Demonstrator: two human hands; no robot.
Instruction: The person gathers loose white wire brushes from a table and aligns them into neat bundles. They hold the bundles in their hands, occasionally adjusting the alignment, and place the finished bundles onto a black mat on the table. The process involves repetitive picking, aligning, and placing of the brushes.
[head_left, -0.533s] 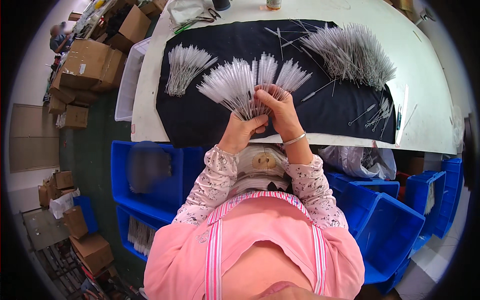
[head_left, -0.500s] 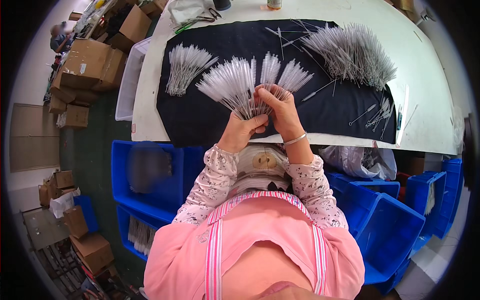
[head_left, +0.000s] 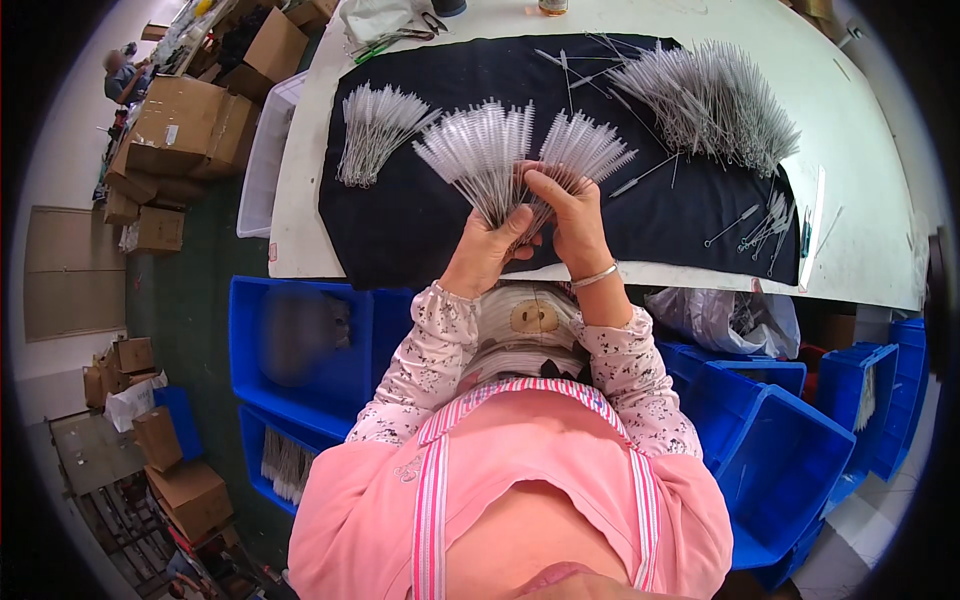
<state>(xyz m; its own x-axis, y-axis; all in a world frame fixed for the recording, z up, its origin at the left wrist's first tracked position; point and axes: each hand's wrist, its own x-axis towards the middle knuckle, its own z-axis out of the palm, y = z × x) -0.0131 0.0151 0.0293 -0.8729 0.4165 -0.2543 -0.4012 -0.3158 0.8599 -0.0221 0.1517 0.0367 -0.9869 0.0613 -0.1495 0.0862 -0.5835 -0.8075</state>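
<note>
My left hand point(head_left: 484, 250) is closed round the wire stems of a fanned bunch of white-bristled tube brushes point(head_left: 478, 150). Close beside it, my right hand point(head_left: 572, 212) grips the stems of a smaller fan of the same brushes point(head_left: 583, 150). Both fans point away from me above a black cloth point(head_left: 400, 235), with a narrow gap between their bristles. The hands nearly touch, and the fingers behind the stems are partly hidden. On the cloth to the left lies a brush bundle point(head_left: 375, 135); a larger brush pile point(head_left: 715, 110) rests at the far right.
A few loose brushes point(head_left: 768, 225) lie near the cloth's right edge. Pliers point(head_left: 433, 22) and a white bag point(head_left: 375, 18) sit at the far left of the white table point(head_left: 520, 25). Blue bins point(head_left: 785, 450) stand below on both sides; cardboard boxes point(head_left: 175, 125) are stacked left.
The brushes that stood between the two fans have closed up into them, leaving two distinct bunches. Both hands stay close together on the stems.
</note>
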